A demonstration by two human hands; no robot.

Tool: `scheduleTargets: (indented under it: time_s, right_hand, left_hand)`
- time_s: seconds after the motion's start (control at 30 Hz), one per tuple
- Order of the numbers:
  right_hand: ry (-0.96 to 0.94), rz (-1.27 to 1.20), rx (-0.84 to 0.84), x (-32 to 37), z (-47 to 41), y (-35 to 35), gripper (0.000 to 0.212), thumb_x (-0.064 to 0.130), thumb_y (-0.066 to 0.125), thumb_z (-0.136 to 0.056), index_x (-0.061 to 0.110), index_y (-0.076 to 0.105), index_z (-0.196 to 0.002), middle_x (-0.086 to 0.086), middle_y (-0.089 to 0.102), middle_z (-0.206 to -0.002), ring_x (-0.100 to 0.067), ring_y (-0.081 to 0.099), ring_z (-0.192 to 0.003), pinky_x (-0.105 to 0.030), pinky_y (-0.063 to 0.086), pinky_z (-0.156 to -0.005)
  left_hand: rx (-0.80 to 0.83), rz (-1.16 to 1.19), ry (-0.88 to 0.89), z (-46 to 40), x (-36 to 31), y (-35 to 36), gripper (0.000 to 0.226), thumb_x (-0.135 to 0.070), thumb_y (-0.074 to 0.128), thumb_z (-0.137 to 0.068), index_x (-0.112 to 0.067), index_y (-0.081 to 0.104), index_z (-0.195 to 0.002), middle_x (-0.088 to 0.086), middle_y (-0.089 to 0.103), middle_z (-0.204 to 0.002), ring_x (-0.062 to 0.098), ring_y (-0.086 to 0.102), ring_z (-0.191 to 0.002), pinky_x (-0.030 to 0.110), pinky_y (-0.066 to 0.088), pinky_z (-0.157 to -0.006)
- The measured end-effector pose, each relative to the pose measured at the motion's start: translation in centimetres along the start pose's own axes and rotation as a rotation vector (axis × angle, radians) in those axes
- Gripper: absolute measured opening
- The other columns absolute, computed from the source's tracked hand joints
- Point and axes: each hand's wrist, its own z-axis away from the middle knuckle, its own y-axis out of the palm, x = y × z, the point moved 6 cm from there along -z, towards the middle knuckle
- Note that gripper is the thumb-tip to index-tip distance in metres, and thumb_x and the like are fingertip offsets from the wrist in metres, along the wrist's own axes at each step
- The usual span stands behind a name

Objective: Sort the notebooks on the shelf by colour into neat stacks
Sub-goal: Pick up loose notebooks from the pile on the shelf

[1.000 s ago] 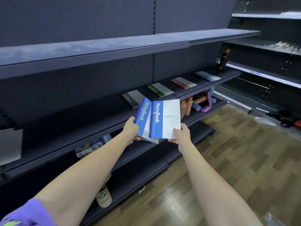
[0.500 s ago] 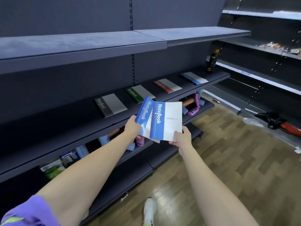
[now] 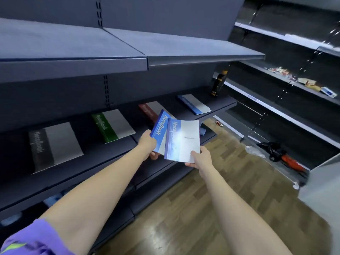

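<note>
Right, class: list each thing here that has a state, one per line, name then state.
Left hand: grips a blue notebook, held above the shelf.
Right hand: grips a second blue notebook, overlapping the first.
Black notebook: flat on the shelf, closed.
Green notebook: flat, closed.
Red notebook: flat, partly hidden.
Blue stack: flat on the shelf.
Bottle: upright.

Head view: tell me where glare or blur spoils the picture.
Head view: glare whitens the cover of the blue notebook in the right hand; the wooden floor shines; the shelf edges bow from the wide lens; the purple sleeve is blurred.
</note>
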Motion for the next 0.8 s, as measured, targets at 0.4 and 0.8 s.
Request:
scheduleTargets:
  time_s: [0.4,0.8]
  right_hand:
    - [-0.024,0.045,-0.104,3.2,-16.0,-4.5,0.016,0.01,0.048,-0.095,0.013,0.049,-0.111,-0.006,0.057,-0.107,-0.023,0.063,-0.08,-0.045,0.063,-0.066]
    - [-0.146,0.149,0.163,9.4,-36.6,-6.5,0.022,0.013,0.048,-0.095,0.016,0.052,-0.117,-0.006,0.062,-0.106,-0.021,0.059,-0.074,-0.035,0.052,-0.061]
  left_hand:
    - [-0.069,-0.157,0.063,-10.3,-7.2,8.1,0.025,-0.01,0.035,-0.095,-0.013,0.054,-0.111,0.008,0.064,-0.099,0.022,0.06,-0.074,0.024,0.042,-0.044]
    - [-0.411,-0.145,-0.009,-17.7,-10.3,15.8,0.032,-0.001,0.032,-0.091,-0.015,0.056,-0.108,0.012,0.065,-0.088,0.031,0.063,-0.071,0.03,0.045,-0.051]
